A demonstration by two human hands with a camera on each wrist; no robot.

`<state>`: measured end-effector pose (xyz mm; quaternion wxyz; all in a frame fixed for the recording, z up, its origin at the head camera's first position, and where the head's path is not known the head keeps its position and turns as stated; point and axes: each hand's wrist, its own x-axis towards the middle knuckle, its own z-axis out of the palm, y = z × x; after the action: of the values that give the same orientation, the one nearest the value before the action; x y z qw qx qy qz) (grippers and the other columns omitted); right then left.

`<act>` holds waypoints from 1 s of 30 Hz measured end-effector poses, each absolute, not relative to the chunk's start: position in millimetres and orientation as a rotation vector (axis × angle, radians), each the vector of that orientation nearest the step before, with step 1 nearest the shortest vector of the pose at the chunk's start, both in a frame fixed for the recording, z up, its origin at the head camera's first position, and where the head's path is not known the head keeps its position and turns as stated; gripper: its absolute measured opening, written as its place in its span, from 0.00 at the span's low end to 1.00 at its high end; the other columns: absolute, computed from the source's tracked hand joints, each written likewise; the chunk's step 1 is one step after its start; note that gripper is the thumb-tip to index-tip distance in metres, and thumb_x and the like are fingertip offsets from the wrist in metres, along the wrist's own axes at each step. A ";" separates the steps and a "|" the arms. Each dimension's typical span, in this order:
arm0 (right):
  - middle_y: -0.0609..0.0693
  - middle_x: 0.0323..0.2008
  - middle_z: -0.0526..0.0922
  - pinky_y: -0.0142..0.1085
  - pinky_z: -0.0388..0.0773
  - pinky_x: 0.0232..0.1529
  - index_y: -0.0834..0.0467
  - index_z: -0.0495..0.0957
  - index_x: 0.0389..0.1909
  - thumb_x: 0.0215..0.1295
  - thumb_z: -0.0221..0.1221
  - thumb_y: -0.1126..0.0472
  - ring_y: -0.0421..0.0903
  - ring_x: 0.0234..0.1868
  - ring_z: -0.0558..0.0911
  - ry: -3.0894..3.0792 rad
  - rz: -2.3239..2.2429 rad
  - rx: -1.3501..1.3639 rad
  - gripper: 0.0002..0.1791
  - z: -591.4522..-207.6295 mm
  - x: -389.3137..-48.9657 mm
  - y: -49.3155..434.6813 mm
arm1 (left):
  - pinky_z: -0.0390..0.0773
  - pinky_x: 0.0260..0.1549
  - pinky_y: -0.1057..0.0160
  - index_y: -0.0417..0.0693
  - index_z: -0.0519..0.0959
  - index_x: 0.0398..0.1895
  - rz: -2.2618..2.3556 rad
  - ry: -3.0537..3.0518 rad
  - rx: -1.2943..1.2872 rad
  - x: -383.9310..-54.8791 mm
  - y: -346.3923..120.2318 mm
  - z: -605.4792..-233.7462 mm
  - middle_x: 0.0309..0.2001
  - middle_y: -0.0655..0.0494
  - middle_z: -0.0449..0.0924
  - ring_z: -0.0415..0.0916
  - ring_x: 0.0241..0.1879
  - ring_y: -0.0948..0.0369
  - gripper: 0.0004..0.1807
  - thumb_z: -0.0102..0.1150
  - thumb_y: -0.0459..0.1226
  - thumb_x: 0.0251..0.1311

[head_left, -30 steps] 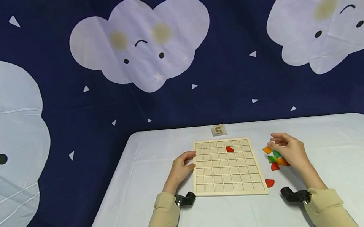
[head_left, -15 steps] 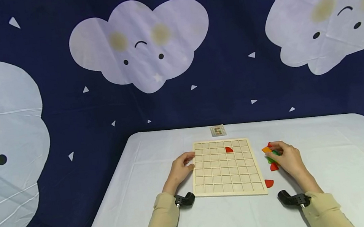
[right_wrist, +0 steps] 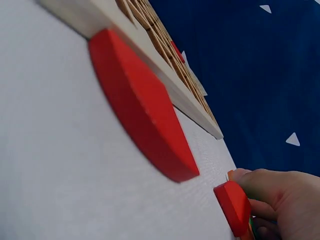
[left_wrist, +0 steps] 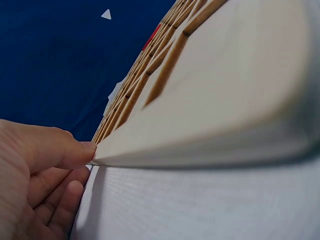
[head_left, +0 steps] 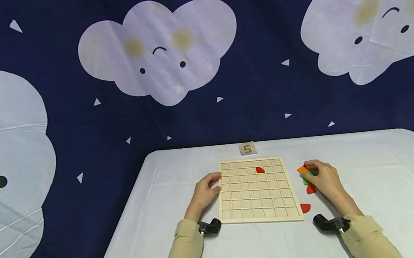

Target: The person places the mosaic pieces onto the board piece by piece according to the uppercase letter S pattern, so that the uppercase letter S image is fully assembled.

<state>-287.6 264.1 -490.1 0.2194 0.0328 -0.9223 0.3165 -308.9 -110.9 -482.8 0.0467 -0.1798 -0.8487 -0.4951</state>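
Note:
A square wooden grid board lies on the white table, with one red quarter-round piece in a cell near its far side. My left hand rests at the board's left edge; in the left wrist view its thumb touches the edge, the other fingers bent loosely below. My right hand is bent over a small pile right of the board, thumb and fingertips around an orange piece; I cannot tell whether it is gripped. Green and red pieces show beside the hand, partly hidden.
Another red quarter-round piece lies against the board's near right corner, large in the right wrist view. A small patterned card lies beyond the board's far edge. A dark blue cloth with clouds hangs behind the table.
My right hand has moved left and lowered over the pile, its fingers closing in on the pieces and covering more of them. The left hand and the board stay in place.

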 end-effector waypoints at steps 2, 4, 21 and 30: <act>0.66 0.39 0.82 0.58 0.64 0.49 0.70 0.76 0.46 0.53 0.67 0.65 0.64 0.43 0.75 -2.553 0.867 0.100 0.20 -490.2 -288.2 264.0 | 0.72 0.54 0.55 0.36 0.74 0.56 -1.510 -2.592 -0.549 -309.0 -110.7 -483.0 0.51 0.45 0.78 0.73 0.51 0.51 0.22 0.58 0.23 0.55; 0.66 0.39 0.82 0.59 0.63 0.49 0.71 0.76 0.46 0.53 0.67 0.66 0.65 0.42 0.75 -2.547 0.859 0.114 0.20 -489.9 -288.4 264.0 | 0.72 0.54 0.55 0.36 0.74 0.56 -1.511 -2.593 -0.548 -309.2 -110.6 -483.0 0.51 0.45 0.78 0.73 0.51 0.51 0.22 0.58 0.23 0.55; 0.63 0.35 0.84 0.56 0.68 0.44 0.70 0.79 0.47 0.53 0.65 0.69 0.63 0.38 0.79 -2.423 0.864 0.225 0.18 -473.1 -292.1 258.7 | 0.73 0.54 0.55 0.36 0.75 0.55 -1.511 -2.593 -0.540 -310.5 -111.0 -484.1 0.51 0.46 0.78 0.74 0.51 0.52 0.23 0.58 0.23 0.54; 0.60 0.36 0.84 0.51 0.71 0.37 0.67 0.80 0.47 0.53 0.66 0.69 0.59 0.37 0.79 -2.409 0.845 0.304 0.18 -462.6 -295.7 245.1 | 0.72 0.54 0.55 0.36 0.75 0.55 -1.504 -2.594 -0.552 -310.8 -111.7 -485.5 0.51 0.46 0.78 0.74 0.51 0.51 0.22 0.58 0.23 0.54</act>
<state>-295.7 245.1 -462.6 0.2815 0.1134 -0.8991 0.3154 -310.8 -111.7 -485.5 0.0463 -0.1808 -0.8500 -0.4926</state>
